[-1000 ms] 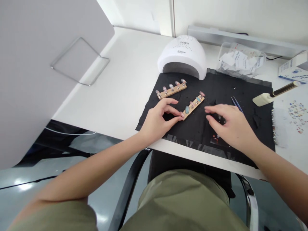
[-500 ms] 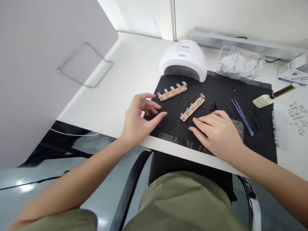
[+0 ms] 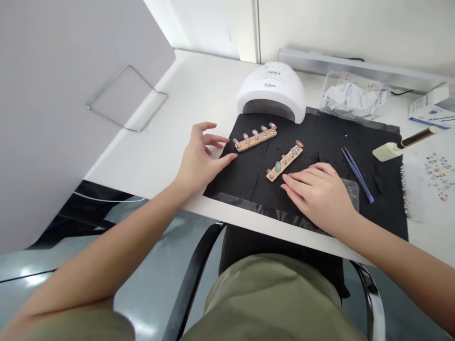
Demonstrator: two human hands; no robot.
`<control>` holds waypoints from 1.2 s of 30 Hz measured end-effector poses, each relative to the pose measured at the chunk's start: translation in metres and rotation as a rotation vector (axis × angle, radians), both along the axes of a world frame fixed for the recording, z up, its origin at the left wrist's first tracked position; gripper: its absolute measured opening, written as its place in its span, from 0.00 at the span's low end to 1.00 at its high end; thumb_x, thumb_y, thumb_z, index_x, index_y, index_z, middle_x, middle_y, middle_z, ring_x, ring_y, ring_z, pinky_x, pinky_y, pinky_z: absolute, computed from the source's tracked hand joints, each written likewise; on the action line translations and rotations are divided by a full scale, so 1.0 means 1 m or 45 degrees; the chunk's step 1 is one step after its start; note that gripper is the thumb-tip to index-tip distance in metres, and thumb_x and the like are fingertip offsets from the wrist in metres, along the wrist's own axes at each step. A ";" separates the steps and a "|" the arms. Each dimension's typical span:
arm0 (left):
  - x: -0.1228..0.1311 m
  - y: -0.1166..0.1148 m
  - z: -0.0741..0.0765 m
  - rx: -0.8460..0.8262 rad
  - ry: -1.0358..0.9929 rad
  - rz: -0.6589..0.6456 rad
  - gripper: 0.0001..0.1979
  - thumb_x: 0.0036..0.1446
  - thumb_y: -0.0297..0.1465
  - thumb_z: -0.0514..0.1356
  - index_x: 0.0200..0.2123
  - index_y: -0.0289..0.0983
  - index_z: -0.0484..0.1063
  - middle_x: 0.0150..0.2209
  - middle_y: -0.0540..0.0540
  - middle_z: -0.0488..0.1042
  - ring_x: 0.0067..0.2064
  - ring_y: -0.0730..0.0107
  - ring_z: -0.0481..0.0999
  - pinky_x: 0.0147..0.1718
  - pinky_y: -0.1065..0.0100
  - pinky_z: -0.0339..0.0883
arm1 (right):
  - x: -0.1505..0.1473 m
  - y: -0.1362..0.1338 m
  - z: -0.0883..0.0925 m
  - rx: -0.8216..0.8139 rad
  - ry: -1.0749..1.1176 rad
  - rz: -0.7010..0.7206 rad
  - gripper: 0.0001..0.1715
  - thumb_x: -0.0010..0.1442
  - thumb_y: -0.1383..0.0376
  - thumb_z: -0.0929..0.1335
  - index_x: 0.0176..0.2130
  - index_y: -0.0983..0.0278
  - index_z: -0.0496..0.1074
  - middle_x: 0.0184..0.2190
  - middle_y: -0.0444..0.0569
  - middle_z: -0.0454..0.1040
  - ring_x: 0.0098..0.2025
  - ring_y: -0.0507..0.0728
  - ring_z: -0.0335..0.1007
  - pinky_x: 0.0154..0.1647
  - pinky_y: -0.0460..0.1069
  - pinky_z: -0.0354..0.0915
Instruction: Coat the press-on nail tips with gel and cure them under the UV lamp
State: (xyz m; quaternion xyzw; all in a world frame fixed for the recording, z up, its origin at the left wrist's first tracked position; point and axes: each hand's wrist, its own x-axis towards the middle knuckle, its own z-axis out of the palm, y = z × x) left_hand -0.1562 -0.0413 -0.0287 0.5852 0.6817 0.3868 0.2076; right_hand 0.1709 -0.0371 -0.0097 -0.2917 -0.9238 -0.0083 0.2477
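My left hand [image 3: 206,154] hovers at the left end of the farther wooden nail stand [image 3: 255,140], fingers apart and nothing between them. Several pinkish nail tips stand in a row on that stand. Nearer to me, a second nail stand [image 3: 284,164] lies at a slant and carries pink and blue-green nail tips [image 3: 277,166]. My right hand [image 3: 316,192] is just right of its near end, thumb and fingers brought close together. No object shows in the right hand, though its palm side is hidden. Under its wrist a small clear bag [image 3: 351,193] lies partly covered.
A white nail lamp [image 3: 272,90] stands behind the stands on the black mat [image 3: 245,182]. To the right are blue tweezers [image 3: 357,175], a bottle with a gold-and-black handle [image 3: 387,151], scattered gems [image 3: 440,175], a clear box of sachets [image 3: 355,94] and an alcohol pad box [image 3: 430,109].
My left hand has drawn back to the left and slightly up, beside the end of the farther stand. My right hand has hardly moved, and both nail stands lie as before.
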 end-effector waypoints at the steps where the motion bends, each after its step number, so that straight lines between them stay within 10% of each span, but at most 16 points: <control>1: 0.001 0.001 0.001 -0.008 0.013 -0.014 0.38 0.54 0.38 0.76 0.63 0.43 0.63 0.52 0.43 0.85 0.51 0.57 0.84 0.49 0.55 0.75 | 0.000 0.001 0.000 0.003 0.000 0.003 0.13 0.74 0.67 0.70 0.49 0.61 0.86 0.43 0.48 0.90 0.42 0.56 0.82 0.55 0.58 0.66; 36: 0.013 0.024 0.006 -0.062 -0.019 -0.068 0.23 0.56 0.27 0.73 0.51 0.43 0.68 0.36 0.53 0.82 0.43 0.63 0.84 0.45 0.58 0.74 | -0.022 0.010 -0.010 0.109 -0.076 -0.015 0.14 0.76 0.62 0.70 0.50 0.66 0.84 0.41 0.51 0.89 0.40 0.57 0.79 0.47 0.56 0.65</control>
